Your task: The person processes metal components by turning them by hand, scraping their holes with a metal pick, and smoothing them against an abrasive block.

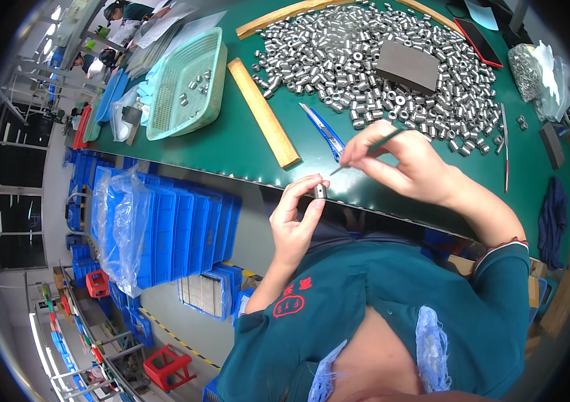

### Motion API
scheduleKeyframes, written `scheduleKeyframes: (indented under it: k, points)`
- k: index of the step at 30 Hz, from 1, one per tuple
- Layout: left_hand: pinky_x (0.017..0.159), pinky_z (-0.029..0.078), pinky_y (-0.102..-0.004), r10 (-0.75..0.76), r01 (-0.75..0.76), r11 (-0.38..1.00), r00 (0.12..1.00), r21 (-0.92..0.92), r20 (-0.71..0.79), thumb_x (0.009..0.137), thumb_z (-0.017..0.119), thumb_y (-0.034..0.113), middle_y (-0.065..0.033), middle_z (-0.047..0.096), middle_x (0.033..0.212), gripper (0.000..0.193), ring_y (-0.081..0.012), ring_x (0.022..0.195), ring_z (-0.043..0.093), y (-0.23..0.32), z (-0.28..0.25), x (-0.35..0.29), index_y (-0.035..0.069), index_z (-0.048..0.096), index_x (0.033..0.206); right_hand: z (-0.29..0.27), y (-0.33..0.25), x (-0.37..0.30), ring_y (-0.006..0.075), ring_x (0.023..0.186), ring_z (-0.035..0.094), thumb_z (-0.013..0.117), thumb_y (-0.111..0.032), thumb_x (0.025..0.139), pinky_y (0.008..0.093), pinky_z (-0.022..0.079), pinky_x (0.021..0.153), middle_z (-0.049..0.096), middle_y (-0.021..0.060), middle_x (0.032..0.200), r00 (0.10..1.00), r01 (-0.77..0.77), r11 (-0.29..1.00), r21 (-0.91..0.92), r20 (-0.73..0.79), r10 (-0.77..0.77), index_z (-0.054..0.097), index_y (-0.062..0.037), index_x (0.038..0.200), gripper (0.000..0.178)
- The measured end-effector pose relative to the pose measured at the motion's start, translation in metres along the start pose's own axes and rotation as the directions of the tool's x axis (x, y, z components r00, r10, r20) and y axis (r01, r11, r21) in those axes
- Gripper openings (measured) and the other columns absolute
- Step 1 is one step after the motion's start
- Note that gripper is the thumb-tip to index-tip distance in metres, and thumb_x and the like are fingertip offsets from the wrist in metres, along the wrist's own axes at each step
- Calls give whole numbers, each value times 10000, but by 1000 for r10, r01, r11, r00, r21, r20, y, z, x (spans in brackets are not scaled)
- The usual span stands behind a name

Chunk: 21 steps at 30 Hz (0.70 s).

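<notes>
Near the front edge of the green table, my left hand (293, 218) pinches a small metal cylinder (320, 191) with a dark hole in its side. My right hand (409, 164) grips a slim, dark, pointed tool (385, 140) like a pen. Its tip points down to the left, just above the cylinder and apart from it. On the table beyond my hands lies a blue utility knife (325, 132) with its blade out. Behind it spreads a large pile of similar metal cylinders (338, 63), with a dark grey rectangular block (407, 67) resting on top.
Wooden strips (265, 114) border the pile. A pale green basket (188, 87) at the left holds several cylinders. At the right are a red-edged phone (478, 41), a thin red-handled tool (505, 151), another dark block (552, 145) and plastic bags (553, 80). Blue crates (164, 231) stand below left.
</notes>
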<state>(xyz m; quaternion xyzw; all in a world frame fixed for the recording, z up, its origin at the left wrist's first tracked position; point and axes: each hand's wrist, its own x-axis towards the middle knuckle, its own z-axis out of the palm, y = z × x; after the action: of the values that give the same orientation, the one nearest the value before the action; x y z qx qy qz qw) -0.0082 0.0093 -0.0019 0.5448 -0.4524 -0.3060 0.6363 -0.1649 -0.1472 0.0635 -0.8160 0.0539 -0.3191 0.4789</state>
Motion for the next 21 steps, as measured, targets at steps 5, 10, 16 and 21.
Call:
scheduleKeyframes:
  k: [5,10,16,21]
  points:
    - [952,401,-337,-7,8,1000,1000,28,-14,800,605,-31,-117,637,1029,278,-228,1070,552,6,4,1,-15,595,1078,3,-6,-5,232,878,641,599,84,800,320,518,757,645,136,913,993,107,989,103,42,-112,526,-20,936,187]
    - [932,421,-349,112,-114,984,994,136,19,769,626,-31,-127,642,1016,282,-253,1060,566,8,5,3,-11,608,1050,6,-4,-7,246,837,655,617,80,778,321,535,709,654,126,901,989,134,991,13,63,-134,531,-31,930,206]
    - [899,443,-356,245,-257,906,966,336,80,750,655,-15,-139,632,1032,275,-282,1039,579,14,5,6,-13,620,1023,7,-9,-8,246,768,658,649,-34,791,324,539,644,627,61,900,967,238,956,-170,128,-218,552,-79,960,200]
    - [912,432,-375,231,-241,884,970,400,73,756,667,9,-147,637,1040,273,-287,1036,584,13,8,4,-7,617,1024,11,-2,-9,229,770,655,644,-26,796,307,535,662,636,62,874,986,138,985,-104,111,-126,559,-65,943,174]
